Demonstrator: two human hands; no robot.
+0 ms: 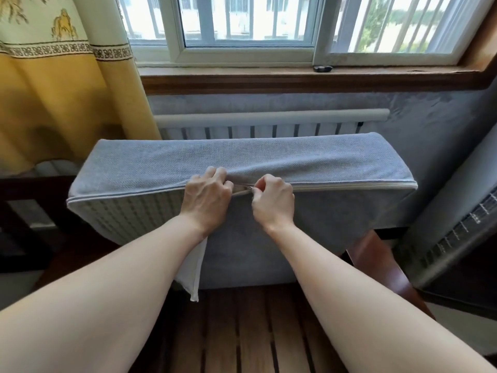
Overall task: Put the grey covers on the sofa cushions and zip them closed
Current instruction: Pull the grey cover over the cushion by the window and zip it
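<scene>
Cushion (269, 154) in its grey cover (336, 211), standing on edge on the slatted wooden seat (258, 332). Left hand (207, 196) grips the cover's edge beside the zipper (349, 186); right hand (273, 201) pinches the zipper pull (250, 187).

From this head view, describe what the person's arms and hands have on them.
Nothing is worn. Both forearms are bare right to the bottom edge of the picture, with no sleeves in view. The left hand and right hand show no gloves, rings, watch or bracelet.
</scene>
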